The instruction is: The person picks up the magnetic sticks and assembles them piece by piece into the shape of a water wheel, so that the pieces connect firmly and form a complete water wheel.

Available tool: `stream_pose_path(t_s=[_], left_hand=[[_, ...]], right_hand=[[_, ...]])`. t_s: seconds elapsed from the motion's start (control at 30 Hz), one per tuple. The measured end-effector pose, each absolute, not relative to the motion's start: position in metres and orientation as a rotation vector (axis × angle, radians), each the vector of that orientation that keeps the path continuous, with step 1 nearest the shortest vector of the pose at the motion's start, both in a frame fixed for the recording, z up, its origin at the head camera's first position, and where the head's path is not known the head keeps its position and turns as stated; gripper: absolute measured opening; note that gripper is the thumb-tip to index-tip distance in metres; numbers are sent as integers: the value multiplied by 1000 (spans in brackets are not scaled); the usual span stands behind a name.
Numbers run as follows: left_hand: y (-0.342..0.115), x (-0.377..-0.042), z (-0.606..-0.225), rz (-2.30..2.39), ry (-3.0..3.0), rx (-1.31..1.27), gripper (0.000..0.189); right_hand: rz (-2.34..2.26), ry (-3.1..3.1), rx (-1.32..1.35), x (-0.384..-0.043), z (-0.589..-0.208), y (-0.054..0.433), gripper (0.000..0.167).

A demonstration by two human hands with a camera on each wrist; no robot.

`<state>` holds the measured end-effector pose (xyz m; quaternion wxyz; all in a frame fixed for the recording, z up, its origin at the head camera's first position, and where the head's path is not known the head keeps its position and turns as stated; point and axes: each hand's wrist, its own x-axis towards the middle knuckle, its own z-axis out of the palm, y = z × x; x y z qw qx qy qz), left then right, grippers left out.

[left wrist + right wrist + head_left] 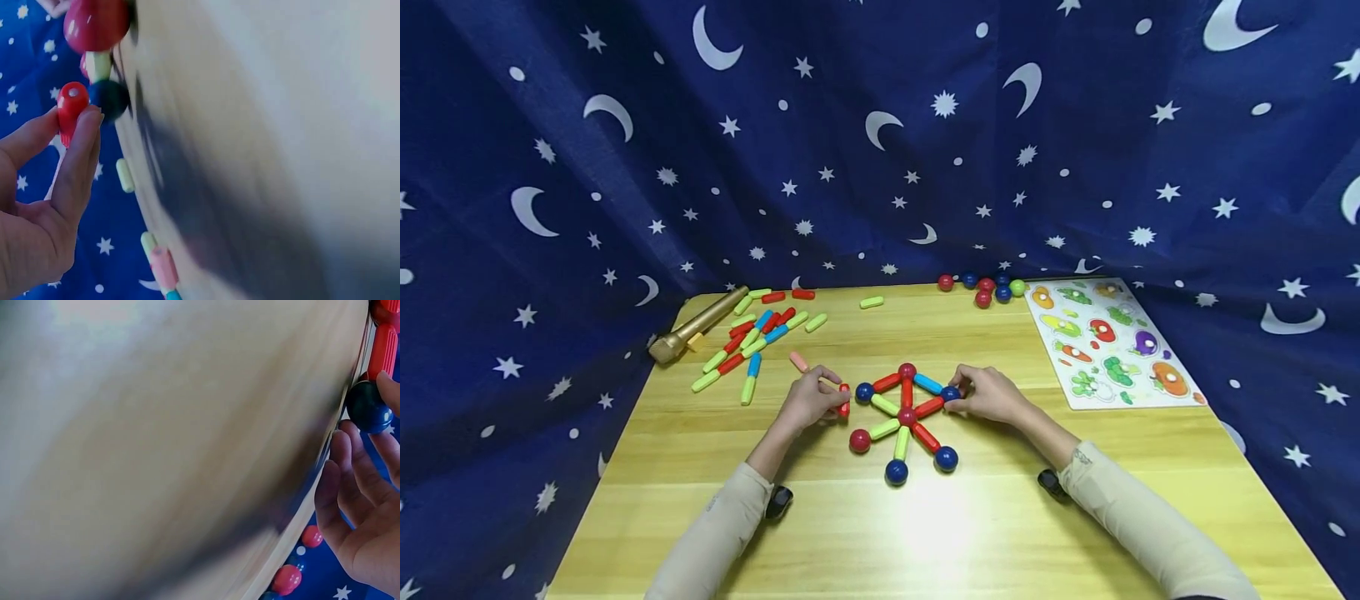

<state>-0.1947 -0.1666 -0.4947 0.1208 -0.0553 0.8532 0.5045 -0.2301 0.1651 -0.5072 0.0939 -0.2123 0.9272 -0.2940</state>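
Observation:
A flat wheel-like figure of magnetic rods and balls lies mid-table, with a red hub ball (907, 416) and red, yellow-green and blue rods around it. Left of the figure, my left hand (811, 400) pinches a red magnetic rod (72, 112) between thumb and fingertips. A blue ball (864, 392) at the figure's left corner is close to that rod. My right hand (992, 394) grips the right corner's blue ball (369, 407) with thumb and fingers. A red rod (383, 350) and a blue rod (928, 383) run from that ball into the figure.
Loose rods (730, 363) in several colours lie at the back left beside a gold microphone (700, 323). Spare balls (984, 298) cluster at the back edge. A vegetable puzzle board (1108, 333) lies at right. Starry curtain (850, 167) stands behind the table (1000, 517).

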Motion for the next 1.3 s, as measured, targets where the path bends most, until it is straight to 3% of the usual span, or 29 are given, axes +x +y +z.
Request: stream_pose_path(t_s=[0.8, 1.1, 1.3], left_hand=[[-141, -182, -506, 1355, 2428, -93, 31], [-139, -208, -508, 1112, 2776, -7, 25], [-129, -230, -510, 1067, 2837, 19, 17]], right_hand=[[-865, 2743, -621, -228, -506, 164, 33], [-697, 2727, -792, -219, -503, 163, 37], [-644, 2712, -939, -208, -499, 149, 30]])
